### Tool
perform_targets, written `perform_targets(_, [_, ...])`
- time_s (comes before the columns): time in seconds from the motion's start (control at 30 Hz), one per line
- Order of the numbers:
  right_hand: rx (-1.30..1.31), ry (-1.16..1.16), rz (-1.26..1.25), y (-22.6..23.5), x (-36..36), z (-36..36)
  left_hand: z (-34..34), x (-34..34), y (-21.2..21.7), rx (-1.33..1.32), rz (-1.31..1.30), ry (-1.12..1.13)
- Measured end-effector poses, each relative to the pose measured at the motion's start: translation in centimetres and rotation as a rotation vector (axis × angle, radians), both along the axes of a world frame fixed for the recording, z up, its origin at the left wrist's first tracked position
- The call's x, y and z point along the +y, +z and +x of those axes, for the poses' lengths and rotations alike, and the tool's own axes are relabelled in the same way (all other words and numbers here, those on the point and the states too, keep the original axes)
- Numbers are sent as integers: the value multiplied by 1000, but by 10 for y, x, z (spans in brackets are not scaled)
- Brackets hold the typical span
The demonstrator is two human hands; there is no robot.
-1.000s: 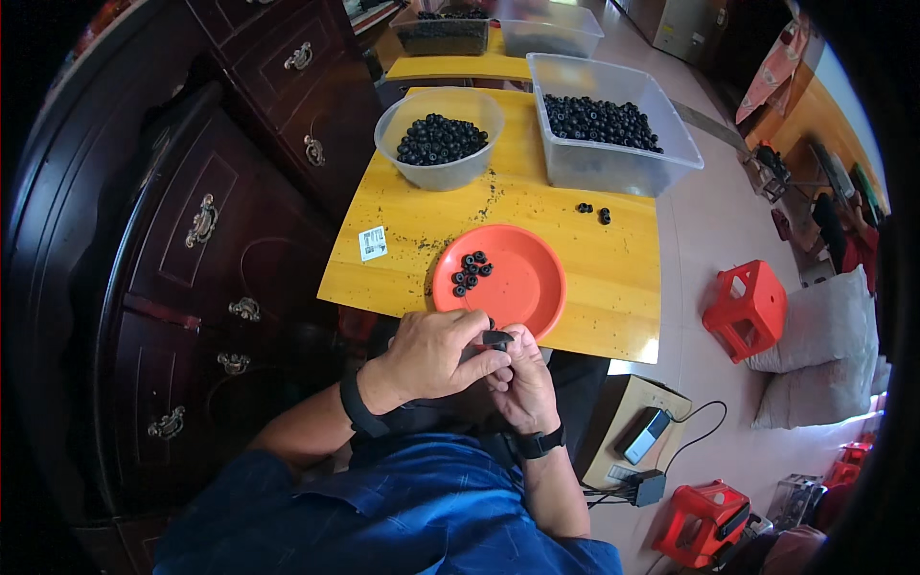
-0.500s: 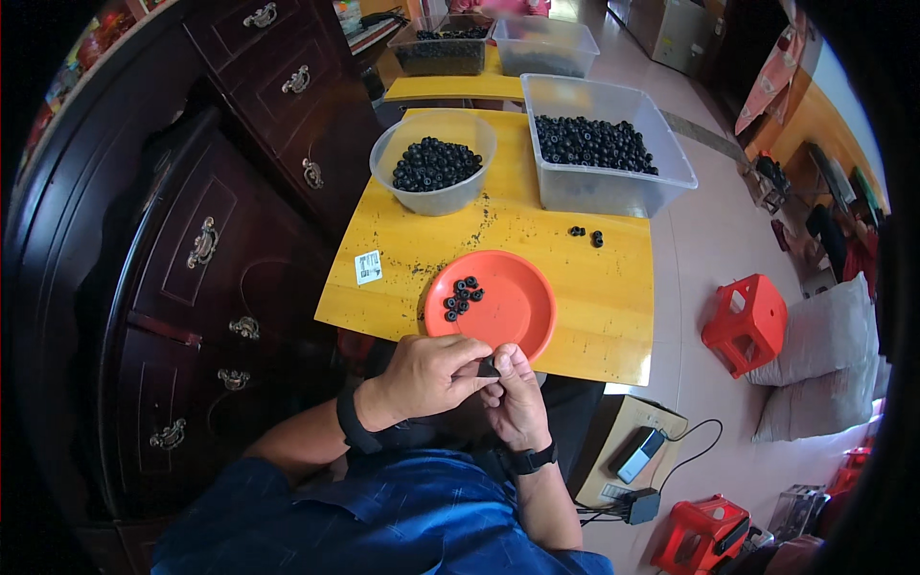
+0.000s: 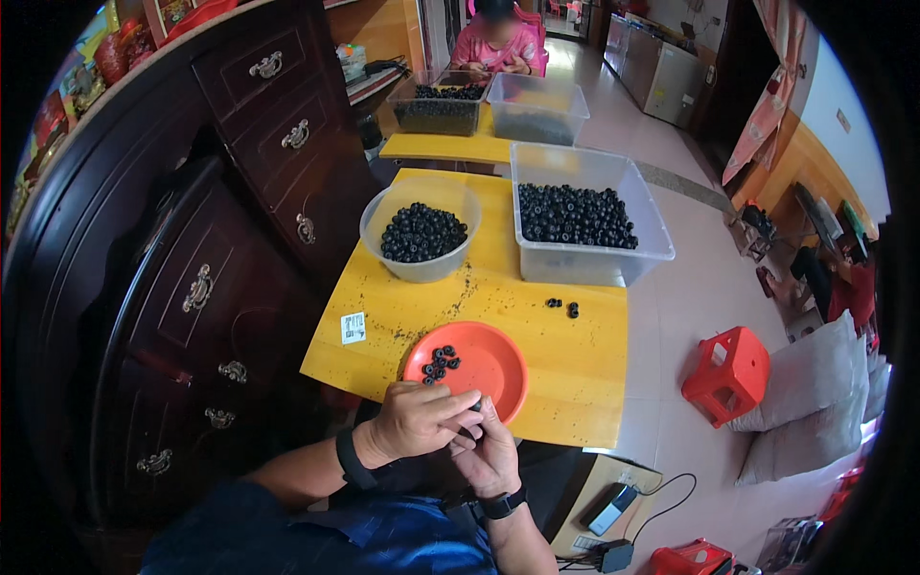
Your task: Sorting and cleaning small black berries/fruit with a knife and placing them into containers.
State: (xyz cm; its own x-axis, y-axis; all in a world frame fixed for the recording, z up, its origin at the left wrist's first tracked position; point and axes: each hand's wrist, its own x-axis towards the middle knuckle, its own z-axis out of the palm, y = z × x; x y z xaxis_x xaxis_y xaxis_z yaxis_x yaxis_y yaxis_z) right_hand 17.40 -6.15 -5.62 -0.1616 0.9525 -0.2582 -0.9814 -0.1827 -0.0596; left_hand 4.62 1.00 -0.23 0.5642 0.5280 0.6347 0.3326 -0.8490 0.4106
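Observation:
Over the near rim of a round orange-red plate (image 3: 498, 369), my left hand (image 3: 414, 422) and my right hand (image 3: 487, 458) meet, fingers closed. Pinched between their fingertips is a small black part (image 3: 476, 406), mostly covered, so its full shape is hidden. Several small black ring-shaped parts (image 3: 442, 363) lie on the plate's left side. A few more black rings (image 3: 573, 310) sit on the yellow table (image 3: 575, 383), to the right beyond the plate.
A round translucent tub (image 3: 422, 270) and a larger rectangular bin (image 3: 575, 266), both holding black rings, stand farther back. Black crumbs and a white label (image 3: 353, 328) lie on the table. A dark cabinet (image 3: 192, 335) flanks the left. Another person (image 3: 498, 48) sits behind the far table.
My head view has tilted up, so the table and hands appear lower and the person behind the far table shows. Both hands stay together at the black part, with fingers slightly shifted.

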Motion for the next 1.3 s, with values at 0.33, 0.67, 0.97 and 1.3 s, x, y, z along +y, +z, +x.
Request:
perform_targets(0.33, [-33, -15, -167, -5, 18, 12, 12, 34, 7, 94, -366, -79])
perform_targets(0.67, [15, 3, -17, 0, 37, 8, 0, 120, 61, 226, -227, 305])
perform_targets(0.97, [-194, -30, 38, -7, 24, -13, -9, 0, 8, 341, -288, 22])
perform_targets(1.3, [-272, 2, 134, 0, -5, -24, -17, -26, 2, 215, -422, 84])
